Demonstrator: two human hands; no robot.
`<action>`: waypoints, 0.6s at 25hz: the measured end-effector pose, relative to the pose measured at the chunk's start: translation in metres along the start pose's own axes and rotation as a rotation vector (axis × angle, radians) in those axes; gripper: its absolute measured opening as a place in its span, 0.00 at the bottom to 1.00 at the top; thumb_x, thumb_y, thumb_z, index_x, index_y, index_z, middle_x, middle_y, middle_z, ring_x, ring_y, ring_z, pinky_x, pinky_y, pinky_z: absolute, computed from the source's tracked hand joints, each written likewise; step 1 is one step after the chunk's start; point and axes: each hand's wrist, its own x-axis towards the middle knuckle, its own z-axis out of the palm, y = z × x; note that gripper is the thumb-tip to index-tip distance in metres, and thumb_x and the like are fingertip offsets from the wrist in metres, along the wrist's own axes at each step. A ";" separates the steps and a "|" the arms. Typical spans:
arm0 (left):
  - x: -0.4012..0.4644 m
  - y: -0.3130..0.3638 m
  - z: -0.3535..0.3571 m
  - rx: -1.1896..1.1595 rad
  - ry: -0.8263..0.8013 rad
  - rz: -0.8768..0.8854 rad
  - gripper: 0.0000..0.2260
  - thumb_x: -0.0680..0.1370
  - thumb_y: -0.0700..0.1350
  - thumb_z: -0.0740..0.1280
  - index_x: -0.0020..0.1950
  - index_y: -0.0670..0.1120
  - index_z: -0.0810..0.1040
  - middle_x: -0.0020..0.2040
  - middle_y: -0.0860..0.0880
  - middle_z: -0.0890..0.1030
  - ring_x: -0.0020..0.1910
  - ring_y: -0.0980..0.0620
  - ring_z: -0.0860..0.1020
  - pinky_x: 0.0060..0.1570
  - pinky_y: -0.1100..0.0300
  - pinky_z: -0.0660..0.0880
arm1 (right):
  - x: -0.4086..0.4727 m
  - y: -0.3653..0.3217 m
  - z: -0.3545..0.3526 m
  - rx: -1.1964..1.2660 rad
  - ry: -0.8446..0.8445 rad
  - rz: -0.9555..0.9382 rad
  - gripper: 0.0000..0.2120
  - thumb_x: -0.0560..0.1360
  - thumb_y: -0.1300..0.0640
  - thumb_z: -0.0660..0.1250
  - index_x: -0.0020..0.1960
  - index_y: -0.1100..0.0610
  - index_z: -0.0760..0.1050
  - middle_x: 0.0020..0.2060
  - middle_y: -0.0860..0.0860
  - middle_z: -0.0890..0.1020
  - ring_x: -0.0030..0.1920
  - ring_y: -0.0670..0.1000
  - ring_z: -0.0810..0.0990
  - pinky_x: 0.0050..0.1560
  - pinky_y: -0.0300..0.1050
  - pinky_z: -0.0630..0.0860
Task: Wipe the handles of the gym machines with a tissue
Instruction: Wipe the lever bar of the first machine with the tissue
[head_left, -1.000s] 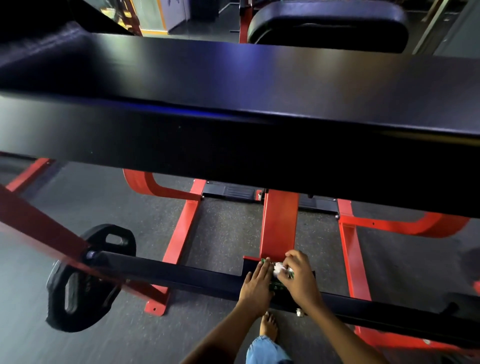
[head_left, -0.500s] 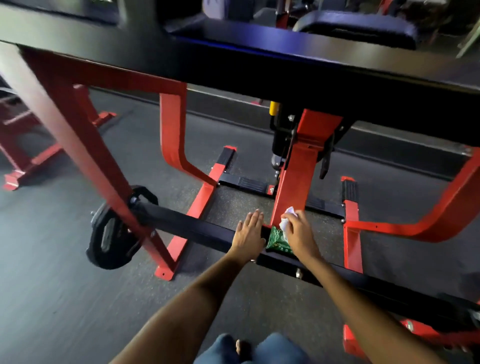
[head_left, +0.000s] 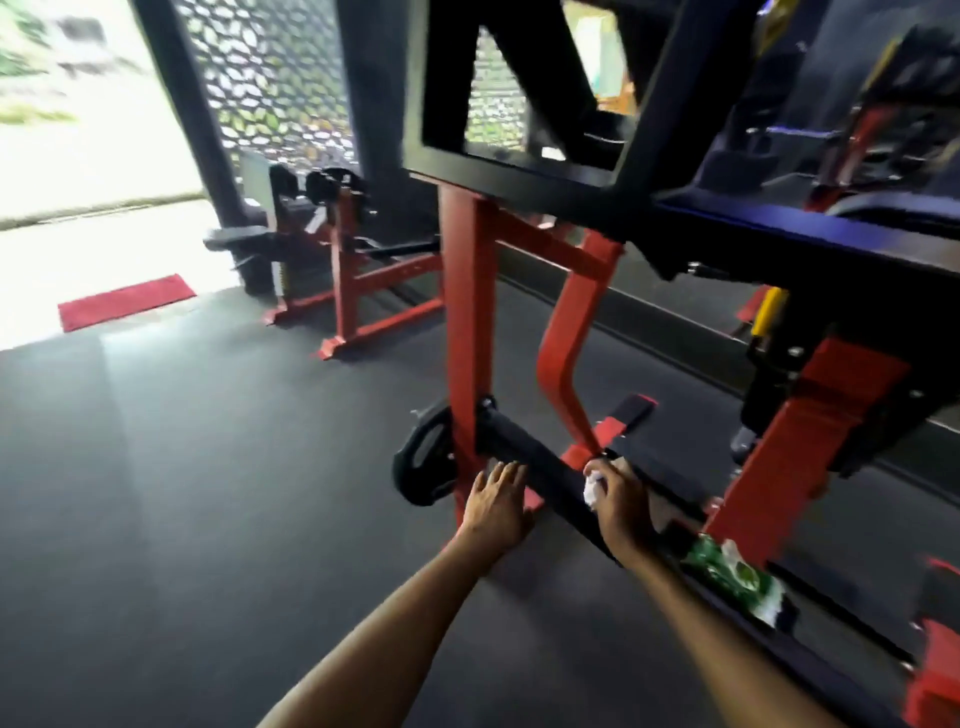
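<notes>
— Tissue (head_left: 592, 489)?
— Bunched in curled right hand (head_left: 621, 506), pressed on black bar (head_left: 540, 473).
— Bar's line?
— Far-left toward weight plate (head_left: 423, 457), near-right past green pack (head_left: 735, 574).
— Left hand (head_left: 496, 501)?
— Flat, fingers straight, empty, just left of bar.

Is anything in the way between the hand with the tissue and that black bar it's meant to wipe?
Nothing visible. The right hand holds the white tissue right at the black bar, with no object between them. The left hand hovers open beside the bar, off to the side, and the green wipes packet lies behind the right hand.
</notes>
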 end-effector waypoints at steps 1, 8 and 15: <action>-0.016 -0.014 -0.012 0.021 0.004 -0.071 0.24 0.79 0.48 0.61 0.74 0.44 0.64 0.72 0.44 0.68 0.72 0.44 0.66 0.68 0.51 0.62 | -0.002 -0.015 0.015 0.029 -0.017 -0.007 0.07 0.67 0.74 0.65 0.40 0.65 0.79 0.41 0.60 0.77 0.40 0.60 0.78 0.43 0.40 0.68; -0.105 -0.114 -0.080 0.053 0.056 -0.390 0.17 0.80 0.49 0.59 0.68 0.46 0.71 0.66 0.46 0.74 0.66 0.44 0.72 0.62 0.52 0.68 | -0.030 -0.136 0.100 0.185 -0.174 -0.202 0.09 0.71 0.70 0.67 0.50 0.61 0.80 0.39 0.59 0.80 0.41 0.58 0.80 0.45 0.42 0.70; -0.109 -0.236 -0.139 -0.013 0.129 -0.548 0.19 0.81 0.50 0.58 0.71 0.48 0.69 0.69 0.47 0.72 0.67 0.45 0.72 0.64 0.54 0.67 | 0.005 -0.251 0.204 0.206 -0.270 -0.356 0.07 0.67 0.70 0.72 0.39 0.60 0.80 0.36 0.57 0.80 0.37 0.57 0.81 0.43 0.38 0.67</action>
